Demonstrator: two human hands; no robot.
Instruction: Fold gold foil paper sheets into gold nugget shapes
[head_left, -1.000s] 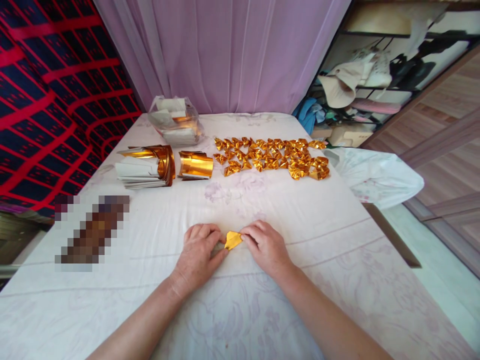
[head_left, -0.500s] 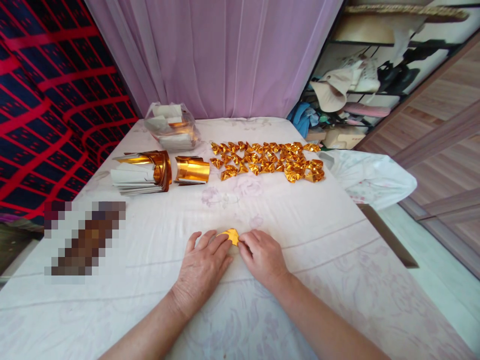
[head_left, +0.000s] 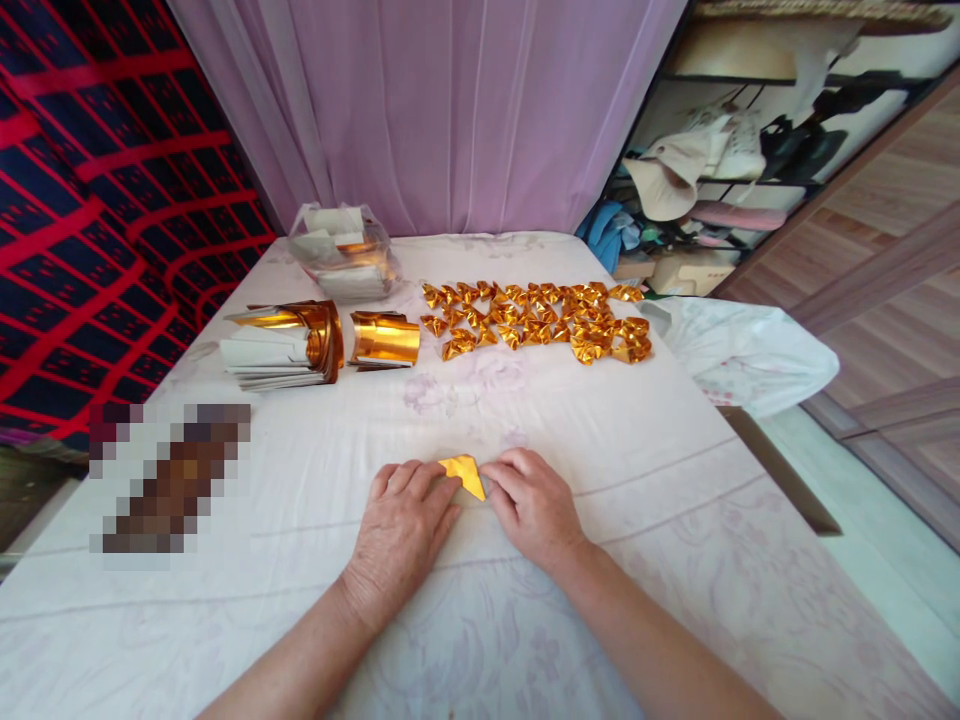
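While the left hand (head_left: pixel 405 525) lies with loosely bent fingers over the left end of the folded gold paper (head_left: pixel 466 474), the right hand (head_left: pixel 536 505) has its thumb and forefinger nearly together at the paper's right edge; whether either pinches it, I cannot tell. The paper sits between them on the near part of the desk (head_left: pixel 300 450), well apart from the shaped gold pieces (head_left: pixel 587 347) beyond.

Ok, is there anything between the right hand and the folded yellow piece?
Nothing visible stands between the right hand and the folded yellow piece; the fingertips are at its right edge, though contact is hard to tell. The left hand covers only its left end.
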